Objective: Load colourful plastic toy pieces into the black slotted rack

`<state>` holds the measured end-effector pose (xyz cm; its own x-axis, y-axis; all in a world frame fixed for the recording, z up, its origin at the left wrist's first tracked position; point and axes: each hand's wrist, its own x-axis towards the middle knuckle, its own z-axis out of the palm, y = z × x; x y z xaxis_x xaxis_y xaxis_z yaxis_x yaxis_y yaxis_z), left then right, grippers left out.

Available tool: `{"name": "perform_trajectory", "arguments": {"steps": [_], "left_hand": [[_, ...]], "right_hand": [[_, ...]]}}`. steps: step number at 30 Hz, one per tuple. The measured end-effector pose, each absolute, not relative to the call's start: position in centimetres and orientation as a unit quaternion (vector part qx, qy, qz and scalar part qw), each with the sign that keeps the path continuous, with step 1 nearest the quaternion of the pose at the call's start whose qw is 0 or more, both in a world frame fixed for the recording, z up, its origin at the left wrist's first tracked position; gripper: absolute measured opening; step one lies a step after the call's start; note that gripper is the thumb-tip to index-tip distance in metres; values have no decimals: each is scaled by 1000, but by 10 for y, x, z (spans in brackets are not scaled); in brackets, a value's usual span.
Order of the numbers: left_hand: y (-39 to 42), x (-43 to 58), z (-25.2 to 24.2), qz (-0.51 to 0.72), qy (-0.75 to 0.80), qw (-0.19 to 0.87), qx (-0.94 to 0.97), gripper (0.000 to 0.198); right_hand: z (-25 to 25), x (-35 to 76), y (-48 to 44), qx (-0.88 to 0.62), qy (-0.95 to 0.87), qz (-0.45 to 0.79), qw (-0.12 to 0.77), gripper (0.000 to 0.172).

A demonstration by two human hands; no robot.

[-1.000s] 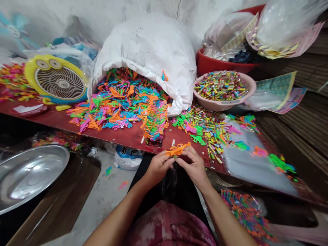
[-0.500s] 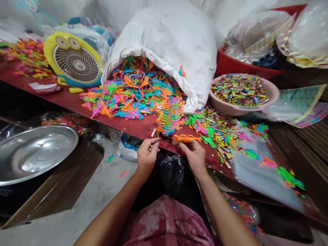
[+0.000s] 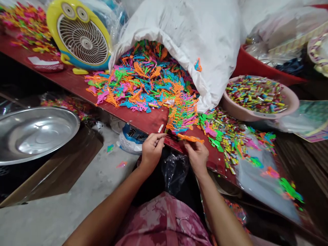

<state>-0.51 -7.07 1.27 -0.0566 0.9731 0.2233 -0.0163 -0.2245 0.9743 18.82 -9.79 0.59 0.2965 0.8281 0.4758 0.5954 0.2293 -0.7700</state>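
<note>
Orange plastic piece (image 3: pixel 191 138) has swung lower, pinched in the right hand (image 3: pixel 197 159) just below the stack of colourful plastic pieces (image 3: pixel 181 114); the left hand (image 3: pixel 152 152) stays apart, fingers at the red table (image 3: pixel 135 119) edge.

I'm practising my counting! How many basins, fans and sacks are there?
Basins: 3 (steel basin, pink basin, red basin)
Fans: 1
Sacks: 1
Total: 5

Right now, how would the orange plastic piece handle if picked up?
Likely light and fairly stiff: the thin orange plastic piece holds its shape, pinched by the right hand. Its glossy surface may slip, and narrow parts could snap if bent hard.
</note>
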Motion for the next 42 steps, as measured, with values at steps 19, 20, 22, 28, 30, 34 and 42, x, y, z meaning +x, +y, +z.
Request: {"name": "perform_trajectory", "arguments": {"steps": [19,20,22,28,30,34,42], "left_hand": [[-32,1,1,531,469,349,614,35],[-31,1,-1,521,467,347,624,37],[-30,2,-3,505,467,344,639,40],[-29,2,-6,488,477,325,655,38],[-28,2,-7,488,476,318,659,37],[-26,1,-9,490,471,315,663,38],[-49,19,-4,595,488,303,563,34]], "right_hand": [[35,167,-95,-584,-687,54,430,10],[34,165,-95,-592,-682,51,427,9],[33,163,-95,-609,-667,51,427,10],[28,164,-97,-637,-627,70,442,14],[26,166,-97,-632,-620,80,458,14],[21,169,-95,-630,-599,106,482,18],[18,165,-95,-634,-587,108,491,18]]}}
